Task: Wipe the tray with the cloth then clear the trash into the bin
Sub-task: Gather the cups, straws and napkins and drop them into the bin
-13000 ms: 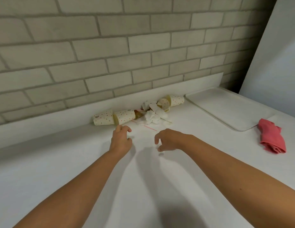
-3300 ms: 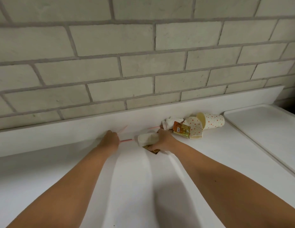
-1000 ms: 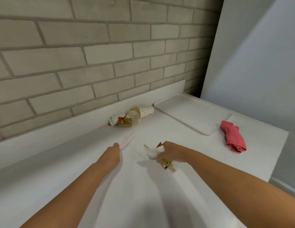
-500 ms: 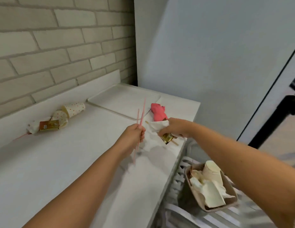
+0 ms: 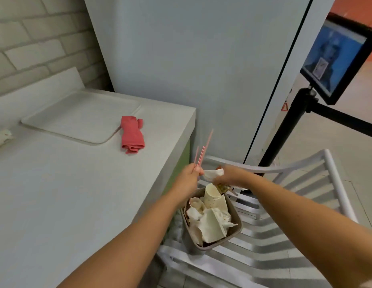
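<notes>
- Bin sits on a white chair at 5 o'clock from frame centre, full of cups and paper.
- Left hand, above the bin's 11 o'clock rim, pinches pink straws that point up toward 1 o'clock.
- Right hand, above the 12 o'clock rim, grips a napkin and a wrapper.
- Tray lies on the counter at 10 o'clock, with the cloth just beside its 4 o'clock corner.

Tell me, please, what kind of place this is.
Probably a café or fast-food dining area: a serving tray on a white counter, a bin full of used paper cups and napkins, and a display screen.
</notes>
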Tool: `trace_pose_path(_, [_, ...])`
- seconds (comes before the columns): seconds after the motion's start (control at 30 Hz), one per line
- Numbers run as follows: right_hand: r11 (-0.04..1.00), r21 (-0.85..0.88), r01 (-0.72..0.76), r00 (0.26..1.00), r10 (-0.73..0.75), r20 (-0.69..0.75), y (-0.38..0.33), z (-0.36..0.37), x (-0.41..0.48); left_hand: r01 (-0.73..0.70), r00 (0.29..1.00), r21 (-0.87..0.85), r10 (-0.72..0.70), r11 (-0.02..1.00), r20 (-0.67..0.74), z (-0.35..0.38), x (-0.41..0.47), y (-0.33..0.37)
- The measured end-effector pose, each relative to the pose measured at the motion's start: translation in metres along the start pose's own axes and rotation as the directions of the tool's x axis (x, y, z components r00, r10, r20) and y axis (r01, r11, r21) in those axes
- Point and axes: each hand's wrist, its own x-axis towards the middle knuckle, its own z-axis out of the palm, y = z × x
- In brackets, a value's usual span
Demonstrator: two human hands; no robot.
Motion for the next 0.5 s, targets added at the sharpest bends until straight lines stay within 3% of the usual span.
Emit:
trace_pose_path(0.23, [0.949, -0.238, -0.206, 0.964, 0.239, 0.118, 0.081, 0.044, 0.032, 0.128, 0.992, -0.13, -0.128, 0.983, 0.008, 0.028, 0.016, -0.033])
trace_pose_path(0.37, [0.943, -0.164, -0.29, 0.945, 0.309, 0.107, 0.105, 0.067, 0.051, 0.166, 0.986, -0.152, -0.169, 0.974, -0.01, 0.036, 0.023, -0.047])
trace_pose_path(0.5, [0.96, -0.007, -0.281, 0.95, 0.28, 0.136, 0.105, 0.08, 0.061, 0.187, 0.981, -0.142, -0.193, 0.972, -0.03, 0.04, 0.028, -0.059])
